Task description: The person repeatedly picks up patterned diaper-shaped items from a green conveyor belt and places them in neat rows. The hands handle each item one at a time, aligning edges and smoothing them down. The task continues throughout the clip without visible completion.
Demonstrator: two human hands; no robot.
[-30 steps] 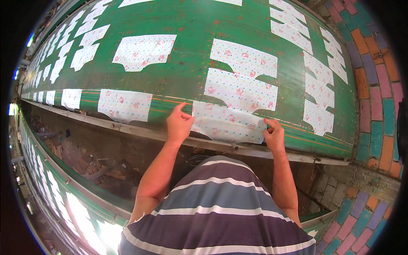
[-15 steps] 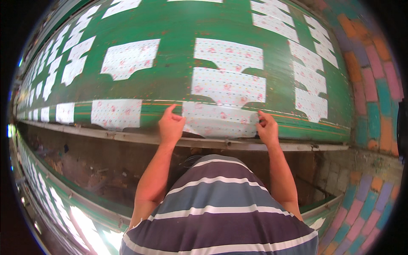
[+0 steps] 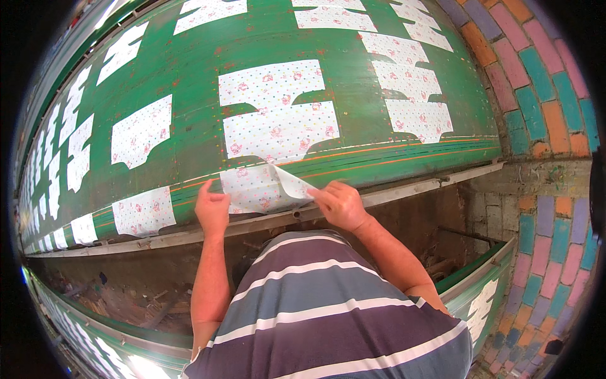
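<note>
A white fabric piece with a small pink and dotted print lies over the near edge of the green table. My right hand pinches its right corner, which is lifted and folded back toward the left, showing a paler underside. At the piece's left edge is my left hand, its index finger and thumb apart, the thumb close to the cloth. Whether that thumb touches the fabric is hard to make out. Just beyond lies a larger printed piece with curved cut-outs, flat on the table.
The long green table carries several more printed pieces in rows. A grey rail runs along its near side. Below it is a debris-strewn gap, with another green table behind me. Coloured bricks pave the right side.
The fabric's right corner has been peeled up and folded leftward by my right hand. My left hand has moved left and slightly nearer. The whole view has turned and shifted.
</note>
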